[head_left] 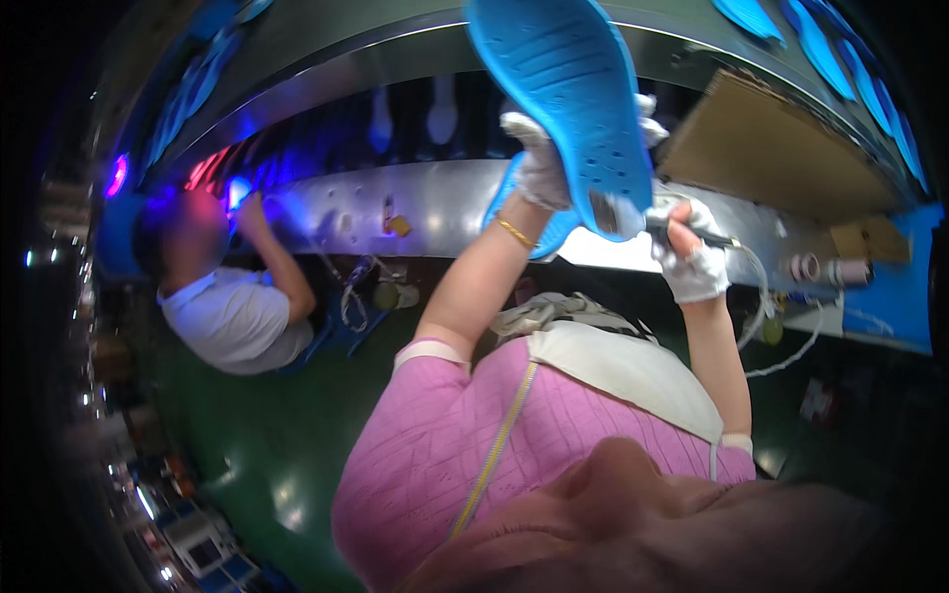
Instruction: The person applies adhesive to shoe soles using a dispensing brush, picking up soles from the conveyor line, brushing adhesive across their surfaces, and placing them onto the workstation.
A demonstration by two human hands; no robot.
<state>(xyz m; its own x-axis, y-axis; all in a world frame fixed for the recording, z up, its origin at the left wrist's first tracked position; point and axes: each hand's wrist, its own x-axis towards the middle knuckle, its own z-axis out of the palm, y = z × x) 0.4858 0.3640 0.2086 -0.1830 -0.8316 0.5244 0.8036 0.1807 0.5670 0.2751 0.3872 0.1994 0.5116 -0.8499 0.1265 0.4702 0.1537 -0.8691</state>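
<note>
A blue perforated shoe sole (563, 89) stands raised in front of me, its broad end up. My left hand (544, 166), in a white glove with a gold bracelet at the wrist, grips its edge, with glove fingers showing on the sole's far side. Another blue sole (554, 237) lies partly hidden behind that hand. In my right hand (697, 262), also gloved with some fingertips bare, is a black pen-shaped tool (656, 227) with a pale cord. Its front end meets the sole's lower end beside a silvery patch; I cannot tell what its tip looks like.
Before me runs a metal bench (435, 203), with blue soles (820, 49) on a curved upper belt. A cardboard box (771, 148) stands at right near tape rolls (830, 270) and a looping white cord (761, 296). To the left a co-worker (237, 306) sits at the bench.
</note>
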